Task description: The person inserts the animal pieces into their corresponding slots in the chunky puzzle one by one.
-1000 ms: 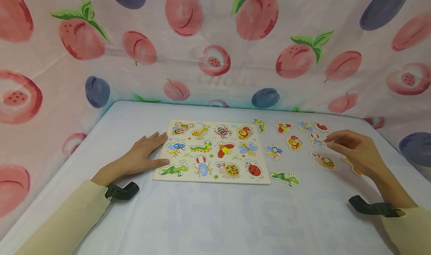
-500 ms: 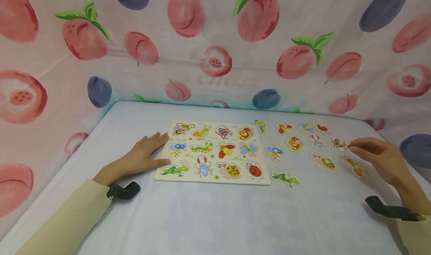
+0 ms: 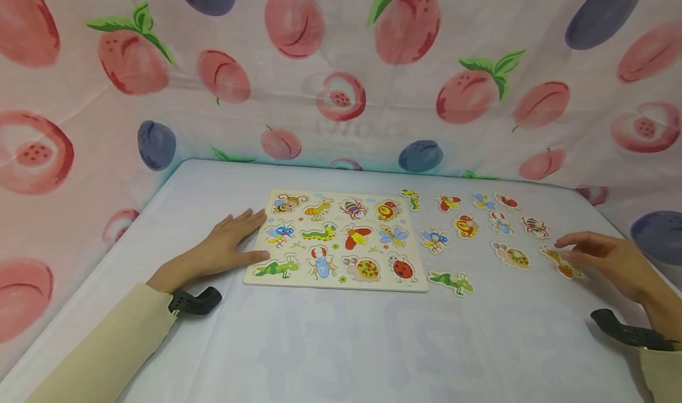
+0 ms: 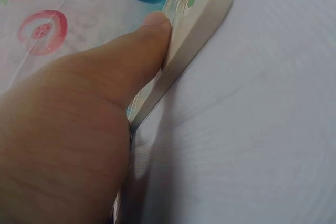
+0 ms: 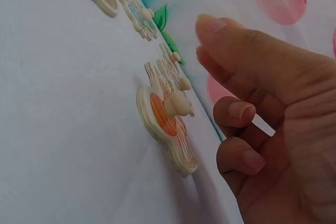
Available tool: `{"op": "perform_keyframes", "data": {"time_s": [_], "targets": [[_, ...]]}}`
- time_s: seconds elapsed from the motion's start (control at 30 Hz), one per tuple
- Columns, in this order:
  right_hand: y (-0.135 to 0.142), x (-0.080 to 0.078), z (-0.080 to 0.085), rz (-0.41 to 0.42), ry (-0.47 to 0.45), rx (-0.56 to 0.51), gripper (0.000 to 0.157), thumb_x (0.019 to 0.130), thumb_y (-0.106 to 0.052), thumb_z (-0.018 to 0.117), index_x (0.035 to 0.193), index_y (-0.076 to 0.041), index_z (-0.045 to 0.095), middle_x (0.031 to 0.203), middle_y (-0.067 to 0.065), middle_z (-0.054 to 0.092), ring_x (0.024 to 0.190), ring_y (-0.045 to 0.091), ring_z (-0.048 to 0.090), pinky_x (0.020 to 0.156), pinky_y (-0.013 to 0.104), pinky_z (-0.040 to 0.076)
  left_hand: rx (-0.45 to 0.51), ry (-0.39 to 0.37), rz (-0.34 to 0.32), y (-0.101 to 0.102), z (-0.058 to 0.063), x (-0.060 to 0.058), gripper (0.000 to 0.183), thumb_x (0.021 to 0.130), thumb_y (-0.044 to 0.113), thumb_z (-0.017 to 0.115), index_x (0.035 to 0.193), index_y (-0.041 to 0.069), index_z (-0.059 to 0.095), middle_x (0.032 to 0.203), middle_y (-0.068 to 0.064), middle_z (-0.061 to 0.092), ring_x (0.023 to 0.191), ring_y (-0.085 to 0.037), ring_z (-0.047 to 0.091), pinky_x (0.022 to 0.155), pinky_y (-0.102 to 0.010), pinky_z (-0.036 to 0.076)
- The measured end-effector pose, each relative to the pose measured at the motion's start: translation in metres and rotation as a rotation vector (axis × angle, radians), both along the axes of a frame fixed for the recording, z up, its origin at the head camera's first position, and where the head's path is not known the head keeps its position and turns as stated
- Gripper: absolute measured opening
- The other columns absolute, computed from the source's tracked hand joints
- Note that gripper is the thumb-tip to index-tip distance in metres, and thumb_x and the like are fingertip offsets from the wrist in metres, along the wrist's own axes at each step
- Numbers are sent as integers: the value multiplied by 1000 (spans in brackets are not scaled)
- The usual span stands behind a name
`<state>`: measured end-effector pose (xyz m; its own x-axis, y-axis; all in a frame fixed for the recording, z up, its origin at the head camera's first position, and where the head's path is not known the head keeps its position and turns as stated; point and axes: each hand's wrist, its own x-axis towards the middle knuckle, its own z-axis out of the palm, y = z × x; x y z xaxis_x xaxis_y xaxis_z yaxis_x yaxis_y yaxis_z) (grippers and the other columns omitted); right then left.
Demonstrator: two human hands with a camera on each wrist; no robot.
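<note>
My left hand [image 3: 224, 243] lies with extended fingers over the left edge of a wooden insect puzzle board [image 3: 335, 284]. In the left wrist view its thumb [image 4: 142, 51] rests along the board's rim. My right hand [image 3: 613, 261] hovers beside an orange ant-like piece [image 3: 562, 264] with a wooden knob. A gap shows between thumb and piece in the right wrist view, where the right hand [image 5: 273, 93] has loosely bent fingers and holds nothing. Near it lie a spider piece [image 3: 534, 227] and a snail piece [image 3: 511, 255].
Other loose knobbed pieces lie right of the board: a grasshopper [image 3: 450, 283], a mosquito [image 3: 434, 240], a caterpillar [image 3: 411, 199], a stag beetle [image 3: 502, 223] and a ladybug [image 3: 508, 201]. A fruit-patterned cloth [image 3: 341, 48] stands behind the white table.
My right hand has moved from near the stag beetle piece rightward to the spider piece, then slightly nearer to me, beside the ant-like piece. The left hand stays in place.
</note>
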<state>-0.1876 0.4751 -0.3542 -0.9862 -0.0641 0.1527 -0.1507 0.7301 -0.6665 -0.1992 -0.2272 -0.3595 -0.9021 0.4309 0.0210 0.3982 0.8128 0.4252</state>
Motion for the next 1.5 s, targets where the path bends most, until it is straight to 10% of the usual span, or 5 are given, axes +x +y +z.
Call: {"op": "perform_keyframes", "data": {"time_s": [0.67, 1.33, 1.5], "targets": [[9, 0, -9, -50, -170, 53, 38, 85, -24, 74, 110, 4, 66, 94, -11, 68, 80, -2, 57, 68, 9, 46, -5, -1, -1, 0, 2, 0, 92, 86, 56, 62, 150, 1, 26, 156, -15, 22, 144, -35, 9, 114, -54, 1], [-2, -5, -12, -180, -86, 170, 49, 83, -43, 73, 109, -2, 68, 91, -9, 65, 76, 4, 54, 61, 16, 45, 3, -7, -3, 1, 2, 1, 92, 86, 58, 60, 150, 2, 26, 156, -16, 22, 144, -35, 8, 114, -54, 1], [-7, -7, -14, -242, -105, 160, 59, 81, -53, 71, 112, -2, 67, 101, 1, 66, 90, 16, 48, 78, 36, 42, 3, -6, -3, 0, 3, 2, 92, 86, 58, 60, 150, 1, 26, 156, -16, 22, 144, -35, 9, 114, -54, 1]]}}
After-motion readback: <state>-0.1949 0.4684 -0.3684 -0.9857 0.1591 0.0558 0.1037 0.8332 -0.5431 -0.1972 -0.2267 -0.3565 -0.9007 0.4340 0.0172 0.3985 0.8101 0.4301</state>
